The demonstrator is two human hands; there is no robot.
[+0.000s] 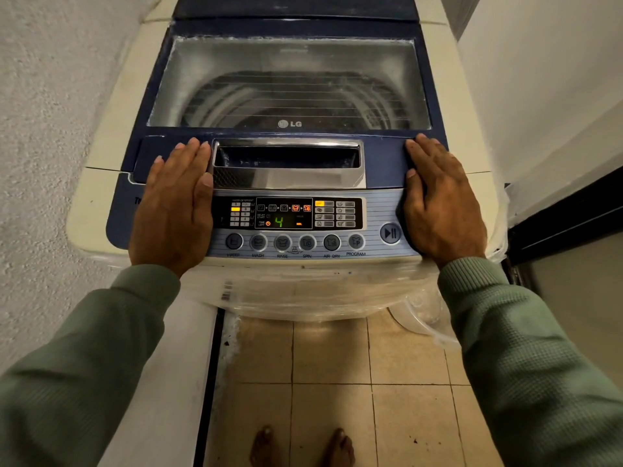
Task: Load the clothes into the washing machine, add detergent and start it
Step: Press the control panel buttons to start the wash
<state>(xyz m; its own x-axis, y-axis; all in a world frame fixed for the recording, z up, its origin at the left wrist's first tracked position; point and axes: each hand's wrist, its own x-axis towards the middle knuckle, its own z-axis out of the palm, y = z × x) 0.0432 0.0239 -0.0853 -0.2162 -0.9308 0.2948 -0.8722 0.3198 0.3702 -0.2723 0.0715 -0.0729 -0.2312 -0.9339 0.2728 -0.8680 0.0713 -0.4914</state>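
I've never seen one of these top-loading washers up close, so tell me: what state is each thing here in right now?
Lid: shut, drum visible through the glass.
Display: lit, green 4 showing.
Start/pause button: not being pressed.
Left hand: flat, palm down, beside the handle recess, holding nothing.
Right hand: flat, palm down on the panel's right end, holding nothing.

Dim, warm indoor light; soft glare on the lid window (pixel 290 85); glowing display (pixel 286 213) sharp; wide-angle bending and slight blur at edges.
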